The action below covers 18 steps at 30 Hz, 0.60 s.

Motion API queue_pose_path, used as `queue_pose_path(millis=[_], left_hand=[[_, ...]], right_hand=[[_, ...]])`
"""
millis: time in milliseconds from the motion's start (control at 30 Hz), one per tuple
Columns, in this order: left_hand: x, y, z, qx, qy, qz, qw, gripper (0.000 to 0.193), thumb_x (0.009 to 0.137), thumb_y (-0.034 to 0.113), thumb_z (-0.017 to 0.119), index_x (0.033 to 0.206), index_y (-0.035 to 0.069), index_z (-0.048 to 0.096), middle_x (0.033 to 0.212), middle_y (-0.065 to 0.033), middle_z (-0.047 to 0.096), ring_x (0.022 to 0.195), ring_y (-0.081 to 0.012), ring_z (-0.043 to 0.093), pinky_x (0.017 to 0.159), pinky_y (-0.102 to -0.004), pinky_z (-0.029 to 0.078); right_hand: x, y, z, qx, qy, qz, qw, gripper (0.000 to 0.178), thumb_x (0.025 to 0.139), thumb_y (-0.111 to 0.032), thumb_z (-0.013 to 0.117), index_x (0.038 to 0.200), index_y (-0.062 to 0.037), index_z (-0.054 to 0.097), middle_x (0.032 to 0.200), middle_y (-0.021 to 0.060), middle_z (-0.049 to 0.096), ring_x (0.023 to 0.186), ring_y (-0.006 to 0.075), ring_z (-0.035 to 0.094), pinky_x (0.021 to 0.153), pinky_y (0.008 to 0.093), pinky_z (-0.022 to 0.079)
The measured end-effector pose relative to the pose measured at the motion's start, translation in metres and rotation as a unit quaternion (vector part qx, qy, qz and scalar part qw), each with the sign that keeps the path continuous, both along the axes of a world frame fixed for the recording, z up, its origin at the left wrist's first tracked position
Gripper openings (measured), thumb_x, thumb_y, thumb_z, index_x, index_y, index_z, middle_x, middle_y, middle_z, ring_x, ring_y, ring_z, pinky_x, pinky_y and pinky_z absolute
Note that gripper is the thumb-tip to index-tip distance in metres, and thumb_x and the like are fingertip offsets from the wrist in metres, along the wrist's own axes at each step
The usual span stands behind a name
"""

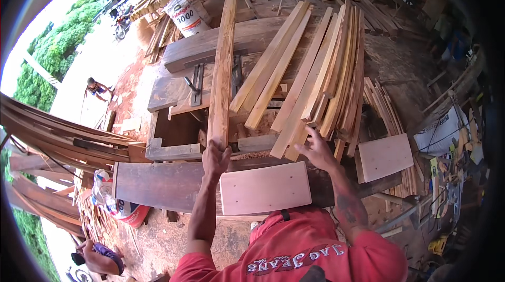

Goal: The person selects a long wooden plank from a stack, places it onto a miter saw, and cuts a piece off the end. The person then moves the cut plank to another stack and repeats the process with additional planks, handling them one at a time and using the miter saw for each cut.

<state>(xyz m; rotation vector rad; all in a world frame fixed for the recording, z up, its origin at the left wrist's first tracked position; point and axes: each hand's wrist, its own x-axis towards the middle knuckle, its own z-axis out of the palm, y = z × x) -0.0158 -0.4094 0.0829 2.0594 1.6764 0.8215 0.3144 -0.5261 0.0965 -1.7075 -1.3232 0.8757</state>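
Observation:
My left hand (216, 159) is closed around the near end of a long wooden plank (222, 66), which stretches away over the workbench. To its right, my right hand (319, 149) has its fingers apart beside the near ends of a fanned row of wooden strips (310, 82). Its fingertips are close to one strip's end; whether they touch it I cannot tell. Just in front of me, a pale rectangular board (265, 188) with small dark holes lies on a dark thick beam (158, 181).
A second pale board (386, 157) lies at the right. A clamp-like metal fixture (196, 84) sits on the bench left of the plank. Beyond stand a white sack (187, 14) and wood piles. Two people, one crouching (98, 89), are at the left; dark stacked planks (68, 134) are nearer.

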Motion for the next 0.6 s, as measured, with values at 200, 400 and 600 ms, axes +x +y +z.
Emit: queue_pose_path(millis=[200,400,600], left_hand=[[-0.010,0.062,-0.006,-0.061,0.100,0.101,0.988,0.040,0.072,0.026,0.070,0.098,0.000,0.055,0.125,-0.0316,0.049,0.120,-0.0428,0.049,0.096,-0.0485,0.044],[-0.030,0.087,-0.034,-0.058,0.101,0.057,0.992,0.080,0.068,0.027,0.072,0.132,-0.008,0.039,0.141,-0.0379,0.027,0.133,-0.0477,0.032,0.111,-0.0436,0.032],[-0.004,0.091,-0.026,-0.132,0.096,0.062,0.985,0.073,0.066,0.026,0.072,0.122,-0.009,0.043,0.124,-0.0303,0.049,0.118,-0.0400,0.050,0.100,-0.0444,0.042]], right_hand=[[0.065,-0.119,-0.026,-0.036,0.127,-0.247,0.960,0.060,0.089,-0.028,0.068,0.133,0.0046,0.044,0.129,0.0246,0.052,0.111,0.0270,0.058,0.095,0.0352,0.047],[0.054,-0.162,-0.017,0.007,0.205,-0.317,0.926,0.054,0.092,-0.026,0.066,0.130,0.0060,0.045,0.129,0.0223,0.052,0.116,0.0269,0.055,0.098,0.0353,0.044],[0.069,-0.129,-0.004,0.032,0.022,-0.353,0.935,0.052,0.090,-0.029,0.067,0.129,0.0012,0.049,0.126,0.0218,0.055,0.114,0.0299,0.057,0.090,0.0376,0.050]])
